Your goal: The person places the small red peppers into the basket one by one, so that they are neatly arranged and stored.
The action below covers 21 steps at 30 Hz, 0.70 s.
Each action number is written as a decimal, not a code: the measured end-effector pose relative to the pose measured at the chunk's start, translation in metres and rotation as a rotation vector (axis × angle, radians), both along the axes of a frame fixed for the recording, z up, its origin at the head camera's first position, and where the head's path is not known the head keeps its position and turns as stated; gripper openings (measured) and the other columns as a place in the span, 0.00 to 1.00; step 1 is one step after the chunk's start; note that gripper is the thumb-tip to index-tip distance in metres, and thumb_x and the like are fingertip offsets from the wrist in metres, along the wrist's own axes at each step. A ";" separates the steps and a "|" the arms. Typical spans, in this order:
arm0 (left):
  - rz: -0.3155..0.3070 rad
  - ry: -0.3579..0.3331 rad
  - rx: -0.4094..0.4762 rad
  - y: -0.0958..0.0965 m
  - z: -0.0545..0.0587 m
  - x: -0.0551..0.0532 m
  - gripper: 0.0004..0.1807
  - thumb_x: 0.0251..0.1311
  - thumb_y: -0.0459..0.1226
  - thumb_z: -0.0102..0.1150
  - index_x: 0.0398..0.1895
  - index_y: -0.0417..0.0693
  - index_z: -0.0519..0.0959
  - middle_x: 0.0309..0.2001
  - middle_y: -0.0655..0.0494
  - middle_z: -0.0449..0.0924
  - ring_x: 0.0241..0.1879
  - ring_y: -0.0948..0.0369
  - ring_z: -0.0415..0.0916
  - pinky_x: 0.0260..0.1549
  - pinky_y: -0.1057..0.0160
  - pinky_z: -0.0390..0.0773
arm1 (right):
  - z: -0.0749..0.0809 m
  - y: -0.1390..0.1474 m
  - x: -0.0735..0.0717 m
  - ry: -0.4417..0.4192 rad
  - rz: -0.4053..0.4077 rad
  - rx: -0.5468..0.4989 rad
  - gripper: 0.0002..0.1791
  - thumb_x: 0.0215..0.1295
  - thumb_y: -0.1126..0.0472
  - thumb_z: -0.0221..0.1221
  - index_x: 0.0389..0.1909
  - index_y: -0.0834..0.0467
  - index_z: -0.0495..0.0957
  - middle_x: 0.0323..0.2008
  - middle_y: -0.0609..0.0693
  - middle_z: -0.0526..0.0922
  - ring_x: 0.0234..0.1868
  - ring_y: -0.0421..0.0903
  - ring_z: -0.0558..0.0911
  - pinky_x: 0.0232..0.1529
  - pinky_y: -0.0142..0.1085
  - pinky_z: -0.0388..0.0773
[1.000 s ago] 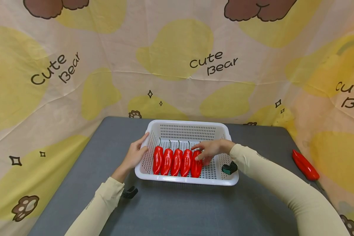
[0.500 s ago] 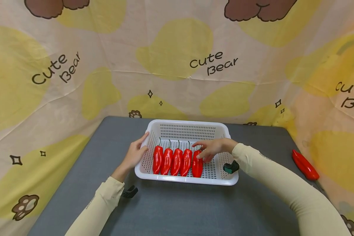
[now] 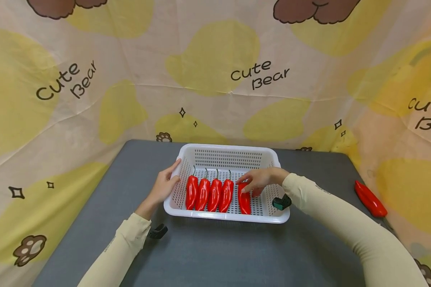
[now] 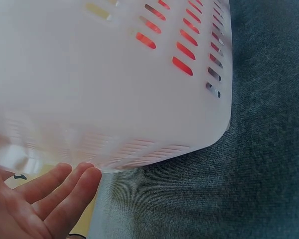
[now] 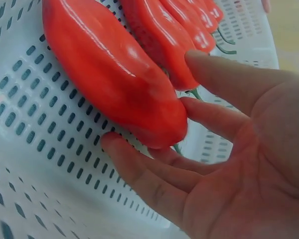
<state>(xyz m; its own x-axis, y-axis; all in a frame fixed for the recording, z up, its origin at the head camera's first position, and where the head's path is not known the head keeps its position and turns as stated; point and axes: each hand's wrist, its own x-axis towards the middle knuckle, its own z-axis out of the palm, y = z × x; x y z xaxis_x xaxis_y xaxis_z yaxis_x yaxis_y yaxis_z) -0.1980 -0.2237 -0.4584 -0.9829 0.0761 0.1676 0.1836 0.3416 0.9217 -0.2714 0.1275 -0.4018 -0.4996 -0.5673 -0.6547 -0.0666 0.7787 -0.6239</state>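
Note:
A white perforated plastic basket (image 3: 233, 219) stands on the table, holding several glossy red chili peppers in a row. In the head view my left hand (image 3: 164, 184) holds its left rim; in the left wrist view the fingers (image 4: 72, 199) lie outside the wall. My right hand (image 3: 260, 180) is inside the basket, its curved fingers around the stem end of the rightmost chili pepper (image 3: 244, 201). Seen from the right wrist, fingertips lie on both sides of that pepper (image 5: 114, 74), and its stem is mostly hidden. The neighbouring pepper (image 3: 226, 195) lies apart to its left.
One more red chili pepper (image 3: 370, 199) lies outside the basket at the table's right edge. The dark grey table (image 3: 215, 255) extends around the basket. A printed cloth (image 3: 215, 59) hangs behind and along the sides.
The rightmost pepper in the basket has shifted right, widening the gap to its neighbour. My right hand has moved slightly right with it. My left hand stays at the rim.

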 end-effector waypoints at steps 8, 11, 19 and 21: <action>-0.004 -0.016 -0.010 -0.001 0.004 0.001 0.35 0.66 0.27 0.45 0.78 0.48 0.60 0.73 0.34 0.64 0.54 0.36 0.79 0.39 0.46 0.88 | -0.008 -0.006 0.000 0.029 -0.004 -0.015 0.33 0.70 0.58 0.60 0.74 0.58 0.66 0.62 0.59 0.77 0.47 0.47 0.83 0.55 0.44 0.85; -0.008 -0.010 -0.007 -0.001 0.003 0.001 0.35 0.65 0.28 0.46 0.78 0.46 0.60 0.72 0.33 0.64 0.54 0.36 0.79 0.39 0.46 0.88 | -0.011 -0.010 0.000 0.040 0.000 -0.024 0.33 0.70 0.58 0.60 0.74 0.58 0.66 0.59 0.58 0.79 0.44 0.45 0.82 0.54 0.43 0.86; -0.011 -0.010 -0.009 -0.001 -0.001 -0.001 0.36 0.65 0.27 0.47 0.78 0.48 0.60 0.72 0.33 0.66 0.54 0.35 0.79 0.39 0.47 0.88 | -0.009 -0.012 0.003 0.030 -0.052 -0.018 0.42 0.66 0.53 0.63 0.79 0.50 0.56 0.69 0.58 0.68 0.43 0.48 0.82 0.55 0.43 0.85; -0.005 -0.005 -0.015 -0.002 -0.001 -0.002 0.36 0.65 0.27 0.47 0.78 0.48 0.61 0.72 0.34 0.66 0.55 0.35 0.79 0.39 0.47 0.88 | -0.008 -0.012 0.003 0.027 -0.063 -0.020 0.44 0.66 0.52 0.64 0.79 0.49 0.54 0.71 0.59 0.65 0.42 0.49 0.81 0.57 0.43 0.84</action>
<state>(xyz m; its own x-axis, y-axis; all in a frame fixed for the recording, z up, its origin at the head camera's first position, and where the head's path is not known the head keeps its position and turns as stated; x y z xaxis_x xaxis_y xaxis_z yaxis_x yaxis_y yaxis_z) -0.1996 -0.2254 -0.4596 -0.9834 0.0832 0.1615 0.1806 0.3542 0.9175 -0.2680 0.1156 -0.4095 -0.5523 -0.5468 -0.6293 -0.0349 0.7694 -0.6378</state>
